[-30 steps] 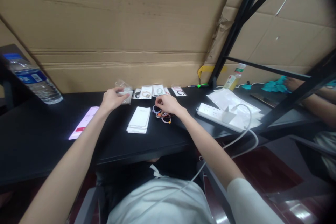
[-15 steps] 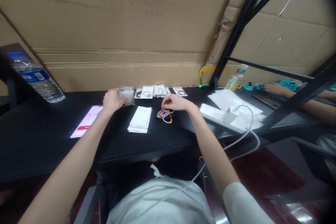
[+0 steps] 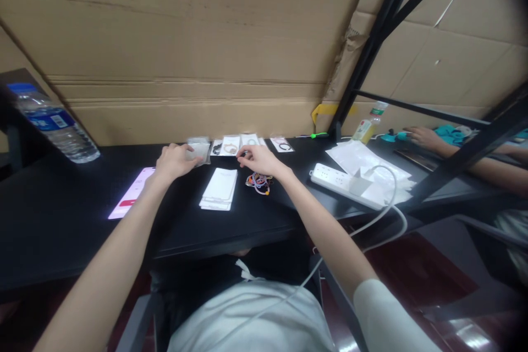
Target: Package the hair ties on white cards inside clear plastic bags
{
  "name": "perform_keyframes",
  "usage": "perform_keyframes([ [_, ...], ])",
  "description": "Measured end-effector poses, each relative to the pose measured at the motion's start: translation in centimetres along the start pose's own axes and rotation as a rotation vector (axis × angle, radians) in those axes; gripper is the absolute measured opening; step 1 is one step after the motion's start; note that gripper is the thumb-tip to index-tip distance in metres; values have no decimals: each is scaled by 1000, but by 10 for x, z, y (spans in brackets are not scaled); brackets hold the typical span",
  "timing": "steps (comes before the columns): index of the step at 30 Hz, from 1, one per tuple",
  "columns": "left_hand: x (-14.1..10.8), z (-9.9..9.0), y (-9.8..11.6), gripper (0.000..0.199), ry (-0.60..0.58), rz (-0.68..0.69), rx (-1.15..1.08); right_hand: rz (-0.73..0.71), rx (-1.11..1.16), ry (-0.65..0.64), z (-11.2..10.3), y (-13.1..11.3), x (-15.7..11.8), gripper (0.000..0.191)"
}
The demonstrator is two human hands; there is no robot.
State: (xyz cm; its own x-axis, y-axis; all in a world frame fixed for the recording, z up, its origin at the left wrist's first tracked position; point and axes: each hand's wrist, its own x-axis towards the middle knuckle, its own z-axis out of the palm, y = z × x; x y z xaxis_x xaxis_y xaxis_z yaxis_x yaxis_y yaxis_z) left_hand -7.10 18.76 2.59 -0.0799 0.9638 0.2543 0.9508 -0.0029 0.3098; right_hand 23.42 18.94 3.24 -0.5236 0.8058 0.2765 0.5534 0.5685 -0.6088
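Observation:
My left hand (image 3: 176, 161) rests at the left edge of a stack of clear plastic bags (image 3: 201, 149), its thumb and fingers apart and touching them. My right hand (image 3: 259, 159) is held in a pinch in front of the packed bracelets (image 3: 230, 146). Something small and dark seems to show at its fingertips, too small to name. Below that hand lies a tangled pile of colourful cord bracelets (image 3: 259, 182). A stack of white cards (image 3: 220, 190) lies between my two forearms.
A lit phone (image 3: 131, 193) lies at left, partly behind my left forearm. A water bottle (image 3: 55, 124) leans behind it. To the right are a white power strip (image 3: 344, 184) with cable, plastic bags (image 3: 358, 157) and a drink bottle (image 3: 367, 127). Another person's hand (image 3: 423, 137) is beyond the black frame.
My right hand has lifted away from the bracelet pile and moved left and back, towards the bags. My left hand has drawn slightly left, uncovering more of the clear bags.

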Motion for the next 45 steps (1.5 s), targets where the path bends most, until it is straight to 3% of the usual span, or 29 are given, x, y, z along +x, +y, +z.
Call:
perform_keyframes([
  [3, 0, -6, 1, 76, -20, 123, 134, 6, 11, 23, 8, -11, 10, 19],
  [7, -2, -12, 6, 51, -57, 283, 206, 8, 81, 48, 14, -11, 19, 19],
  [11, -6, -11, 10, 25, -53, 306, 211, 21, 86, 80, 16, -4, 21, 19],
  [14, -8, -11, 11, 17, -31, 291, 180, 3, 86, 109, 17, -1, 21, 18],
  [23, -12, -17, 15, 19, -27, 206, 263, -30, 46, 101, 22, 3, 22, 17],
  [30, -16, -19, 20, 28, 90, 207, 325, -24, 49, 90, 26, 5, 24, 19],
  [38, -9, -9, 6, 26, -56, 172, 354, -9, 16, 71, 27, 8, 25, 19],
  [42, -7, -8, 3, 34, -44, 187, 338, -13, -25, 77, 26, 7, 24, 19],
  [45, -7, -9, 3, 37, -44, 193, 329, -9, -202, 117, 24, 7, 25, 24],
])
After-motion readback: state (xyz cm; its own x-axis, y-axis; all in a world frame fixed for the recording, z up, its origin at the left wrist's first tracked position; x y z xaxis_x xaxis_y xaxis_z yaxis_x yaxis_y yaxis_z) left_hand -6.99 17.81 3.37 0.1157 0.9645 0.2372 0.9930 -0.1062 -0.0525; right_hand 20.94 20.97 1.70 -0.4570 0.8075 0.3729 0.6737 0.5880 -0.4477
